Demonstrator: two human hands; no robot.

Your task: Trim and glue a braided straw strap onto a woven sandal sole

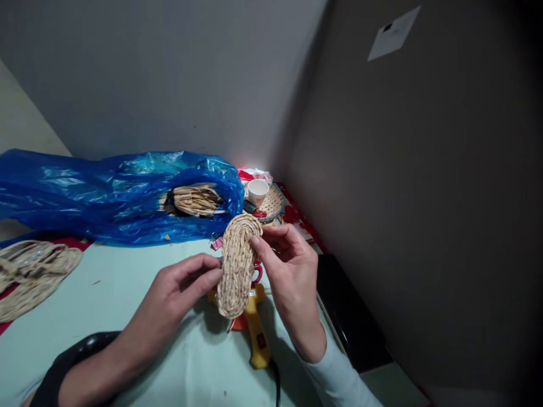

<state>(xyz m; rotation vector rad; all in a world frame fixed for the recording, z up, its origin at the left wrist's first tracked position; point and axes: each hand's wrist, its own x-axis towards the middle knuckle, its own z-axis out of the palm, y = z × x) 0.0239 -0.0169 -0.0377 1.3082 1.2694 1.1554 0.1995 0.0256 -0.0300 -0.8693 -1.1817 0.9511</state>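
A woven straw sole (237,264), oval and pale tan, is held upright above the pale green table (127,282). My left hand (178,291) pinches its left edge with the fingertips. My right hand (288,268) grips its right edge near the top, thumb on the front face. Under the sole lies a yellow glue gun (257,333) with a black cord, and red scissor handles (257,273) peek out beside it.
A blue plastic bag (106,195) with a bundle of straw braid (193,200) lies at the back. Loose straw braid (29,274) sits at the left edge. A white cup (258,191) stands on a woven tray (274,204). A dark wall rises close on the right.
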